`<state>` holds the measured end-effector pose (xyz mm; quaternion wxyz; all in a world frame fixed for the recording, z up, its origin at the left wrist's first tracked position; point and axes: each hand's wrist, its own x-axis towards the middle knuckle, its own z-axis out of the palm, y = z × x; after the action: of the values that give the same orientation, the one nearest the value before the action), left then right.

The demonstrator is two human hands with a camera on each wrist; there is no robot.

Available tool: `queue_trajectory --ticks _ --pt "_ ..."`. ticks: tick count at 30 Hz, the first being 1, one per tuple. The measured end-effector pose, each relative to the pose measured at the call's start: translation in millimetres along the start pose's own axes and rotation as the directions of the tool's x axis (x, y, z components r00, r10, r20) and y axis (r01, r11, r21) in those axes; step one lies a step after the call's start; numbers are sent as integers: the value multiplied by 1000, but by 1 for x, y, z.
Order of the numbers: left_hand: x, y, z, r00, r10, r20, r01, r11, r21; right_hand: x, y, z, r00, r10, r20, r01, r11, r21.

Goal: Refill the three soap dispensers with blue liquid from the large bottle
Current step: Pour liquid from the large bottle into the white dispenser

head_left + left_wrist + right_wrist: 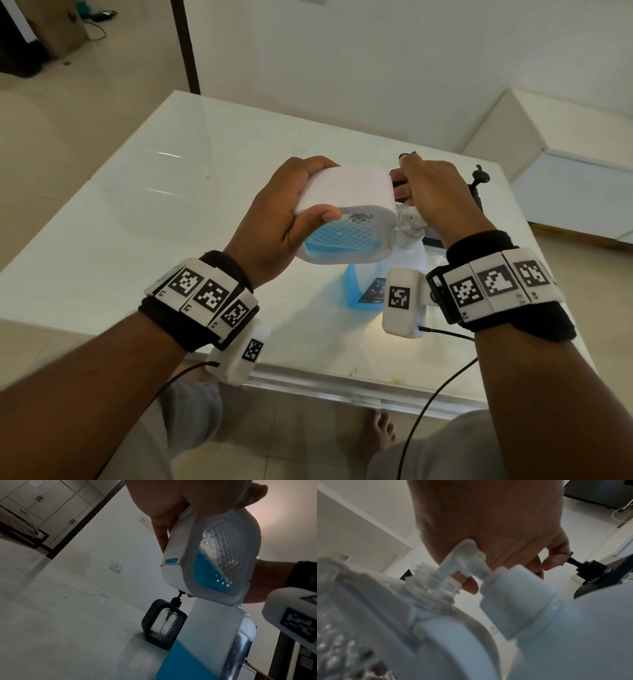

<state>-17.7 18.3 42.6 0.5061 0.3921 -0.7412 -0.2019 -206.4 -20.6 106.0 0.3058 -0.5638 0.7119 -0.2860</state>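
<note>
The left hand (274, 219) gripped a white soap dispenser (346, 219), tipped in the air above the big bottle (366, 291) on the tabletop (171, 192). The right hand (435, 195) pinched its white pump (464, 561). The bottle's label was too small to read.

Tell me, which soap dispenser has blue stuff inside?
The white soap dispenser, tilted in the left hand, is partly filled with blue liquid. The black soap dispenser standing on the table looks empty and clear.
</note>
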Motion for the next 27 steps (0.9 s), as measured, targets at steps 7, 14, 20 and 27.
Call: queue_trajectory --ticks 7,14,20,27 --pt "0 1 -1 1000 -2 7 2 1000 7 -4 0 3 996 -84 -27 79 984 -161" --pt "-1 1 -1 1000 -9 9 9 1000 10 -3 4 7 997 -71 -18 69 993 -100" --pt "0 1 -1 1000 -6 1 6 1000 7 -1 2 4 992 -92 -82 90 996 -25" --pt "1 0 0 1000 -7 2 7 1000 7 0 4 3 993 -91 -75 88 996 -32"
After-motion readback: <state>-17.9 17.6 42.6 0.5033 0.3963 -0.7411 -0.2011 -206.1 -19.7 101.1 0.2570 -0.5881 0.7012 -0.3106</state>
